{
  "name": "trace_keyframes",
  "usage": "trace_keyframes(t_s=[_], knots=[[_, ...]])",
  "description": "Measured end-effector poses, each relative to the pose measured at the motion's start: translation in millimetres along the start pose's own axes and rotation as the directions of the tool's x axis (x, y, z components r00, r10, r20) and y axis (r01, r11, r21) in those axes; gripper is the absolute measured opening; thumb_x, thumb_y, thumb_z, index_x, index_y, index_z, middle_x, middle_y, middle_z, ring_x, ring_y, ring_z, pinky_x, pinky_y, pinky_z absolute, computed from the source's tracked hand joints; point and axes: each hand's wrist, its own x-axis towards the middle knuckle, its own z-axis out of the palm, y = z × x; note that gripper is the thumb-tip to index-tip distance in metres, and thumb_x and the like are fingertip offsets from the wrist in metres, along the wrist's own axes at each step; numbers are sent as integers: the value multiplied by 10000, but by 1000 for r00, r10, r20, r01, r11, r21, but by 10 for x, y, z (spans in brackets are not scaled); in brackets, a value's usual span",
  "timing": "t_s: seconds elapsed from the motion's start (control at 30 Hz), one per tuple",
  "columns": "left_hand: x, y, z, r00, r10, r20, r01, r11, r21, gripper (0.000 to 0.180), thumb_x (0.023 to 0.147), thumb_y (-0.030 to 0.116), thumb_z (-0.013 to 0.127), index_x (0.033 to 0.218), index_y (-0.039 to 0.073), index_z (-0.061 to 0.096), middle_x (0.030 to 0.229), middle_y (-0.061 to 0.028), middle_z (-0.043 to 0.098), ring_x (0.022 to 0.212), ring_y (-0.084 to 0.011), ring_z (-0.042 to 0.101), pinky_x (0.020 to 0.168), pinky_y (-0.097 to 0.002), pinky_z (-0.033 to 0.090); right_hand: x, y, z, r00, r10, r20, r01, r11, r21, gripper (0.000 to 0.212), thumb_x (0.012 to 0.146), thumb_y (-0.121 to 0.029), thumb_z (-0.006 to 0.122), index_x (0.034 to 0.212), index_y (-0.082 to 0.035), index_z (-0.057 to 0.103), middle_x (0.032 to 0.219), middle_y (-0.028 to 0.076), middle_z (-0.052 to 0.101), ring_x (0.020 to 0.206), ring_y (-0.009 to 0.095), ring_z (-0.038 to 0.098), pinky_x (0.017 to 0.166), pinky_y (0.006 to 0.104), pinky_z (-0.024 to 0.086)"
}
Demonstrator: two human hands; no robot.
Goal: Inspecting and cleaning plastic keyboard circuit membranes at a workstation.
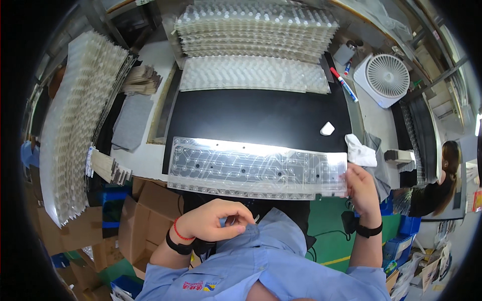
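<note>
A clear keyboard membrane sheet (261, 173) with printed circuit lines lies along the near edge of the black work mat (251, 115), its lower rim reaching over the edge. My right hand (362, 188) pinches the sheet's right end between thumb and fingers. In front of my body, below the sheet and apart from it, my left hand (216, 220) is closed with curled fingers. A small pale bit shows at its fingertips, too small to name. On the mat, above the sheet's right part, sits a small white block (327, 129).
Stacked clear sheets (256, 37) stand at the back, another tall stack (75, 115) at the left. A white fan (386, 75), markers (344, 84) and a crumpled white cloth (360, 151) lie right. Cardboard boxes (150, 215) sit below left. Another person (437, 185) is far right.
</note>
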Motion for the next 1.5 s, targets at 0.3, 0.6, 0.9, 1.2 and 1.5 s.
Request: trace_keyframes(t_s=[0.3,0.6,0.9,1.2,1.5], knots=[[-64,81,-145,994,101,52,-97,993,-74,184,916,101,651,1084,26,667,882,-23,662,730,-93,583,629,-242,464,251,-586,-30,942,-318,-108,312,948,-67,129,980,-36,563,1081,-9,638,941,31,669,748,73,633,595,181,487],[-73,17,-245,995,97,-37,-100,991,-89,178,929,114,652,1081,24,663,902,-18,665,757,-85,583,660,-241,469,1833,-1828,126,894,-445,41,443,895,48,280,1010,-13,512,1277,67,539,1143,134,632,950,159,663,842,211,559],[-50,-50,-346,994,90,-62,-98,986,-136,158,928,69,660,1065,-9,655,967,-81,684,826,-130,626,765,-283,507,2610,-2156,418,916,-394,81,390,919,62,309,982,57,455,1284,105,501,1181,170,607,1010,203,655,834,187,587],[-18,-119,-403,999,45,13,-39,955,-294,191,955,47,625,1129,-33,627,1003,-80,658,869,-130,621,811,-278,507,2895,-2169,29,924,-382,-16,382,920,93,190,1001,-10,503,1166,80,530,1106,165,628,1002,241,656,818,208,603],[-23,-99,-418,999,12,43,1,955,-298,202,961,41,611,1151,-28,615,1006,-89,660,878,-133,632,808,-283,513,2583,-1887,560,757,-651,-51,623,696,356,600,999,-84,564,1447,137,232,1236,210,508,1161,292,560,1110,422,456]])
